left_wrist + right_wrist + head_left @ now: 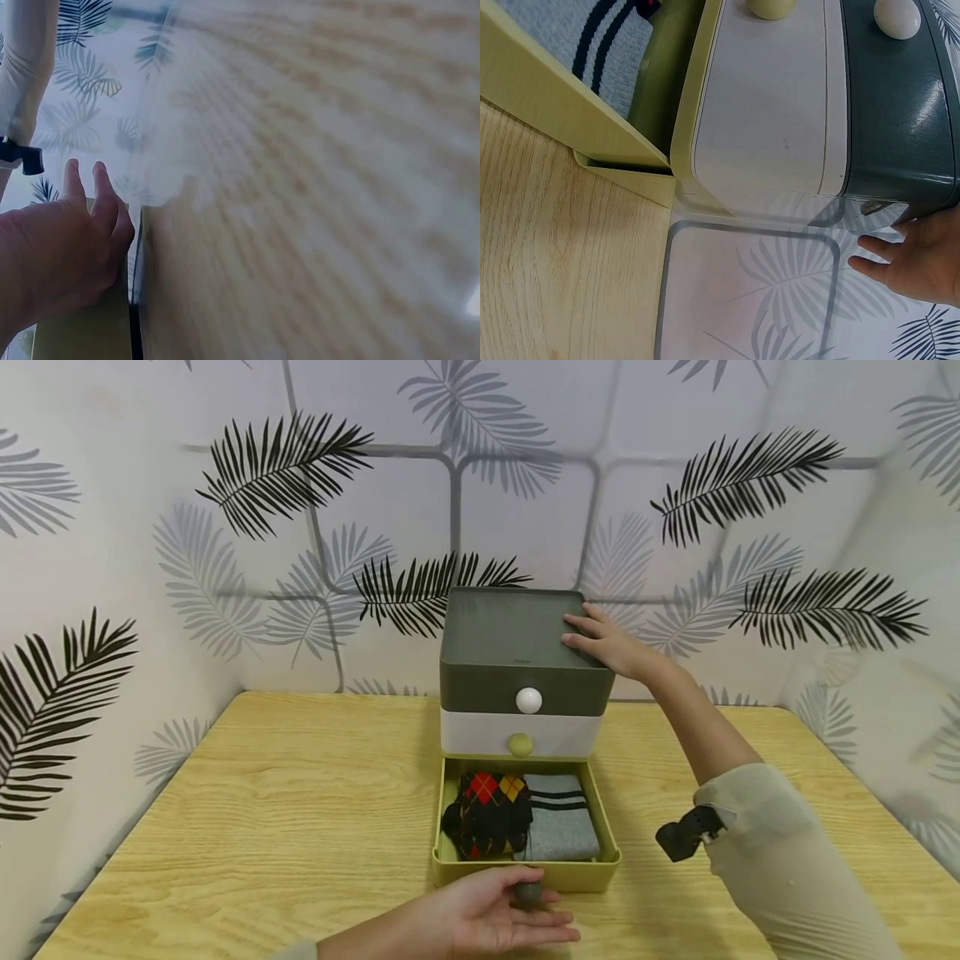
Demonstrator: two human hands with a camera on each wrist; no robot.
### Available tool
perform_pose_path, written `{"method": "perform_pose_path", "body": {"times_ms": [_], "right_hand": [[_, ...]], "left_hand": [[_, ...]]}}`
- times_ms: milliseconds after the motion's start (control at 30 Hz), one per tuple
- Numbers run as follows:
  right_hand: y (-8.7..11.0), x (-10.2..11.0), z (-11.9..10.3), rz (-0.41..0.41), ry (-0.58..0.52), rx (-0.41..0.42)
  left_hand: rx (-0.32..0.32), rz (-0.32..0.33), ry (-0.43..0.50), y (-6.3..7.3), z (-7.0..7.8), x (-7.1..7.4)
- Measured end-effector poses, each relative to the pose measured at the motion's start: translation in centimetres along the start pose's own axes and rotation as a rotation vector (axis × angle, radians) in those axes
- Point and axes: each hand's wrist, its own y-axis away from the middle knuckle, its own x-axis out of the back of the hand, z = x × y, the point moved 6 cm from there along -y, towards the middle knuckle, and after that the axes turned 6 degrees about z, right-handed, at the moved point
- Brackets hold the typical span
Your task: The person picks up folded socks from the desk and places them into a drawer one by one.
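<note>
A small chest of drawers [525, 735] stands at the back of the table, its bottom yellow-green drawer [600, 810] pulled out. Inside lie dark argyle socks [491, 818] on the left and folded grey striped socks [558, 822] on the right. My left hand [480, 914] is at the drawer's front and pinches its dark round knob [528, 893] between thumb and forefinger; the other fingers extend to the right. With fingers spread, my right hand [611, 643] rests on the right edge of the dark grey top [510, 627].
Above the pulled-out drawer are a white drawer [480, 732] with a yellow-green knob [520, 744] and a dark grey drawer [480, 689] with a white knob [528, 700]. Leaf-patterned walls [390, 510] enclose the wood-grain table [300, 793].
</note>
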Motion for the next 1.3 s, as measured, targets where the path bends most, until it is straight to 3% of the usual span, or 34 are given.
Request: {"method": "perform_pose_path", "body": {"times_ms": [367,500,967,1300], "right_hand": [[-0.3,0.0,0.2,-0.001,0.002,-0.008],[-0.3,0.0,0.1,0.003,0.003,-0.006],[0.0,0.2,0.1,0.002,-0.023,-0.003],[-0.2,0.0,0.1,0.001,-0.005,-0.002]], "left_hand": [[-0.115,-0.027,-0.097,-1.2,2.2,0.0],[-0.130,-0.026,-0.111,-1.7,3.0,-0.1],[-0.209,0.031,-0.149,-3.7,5.9,-0.2],[-0.218,0.078,-0.137,-4.8,8.1,0.0]]}}
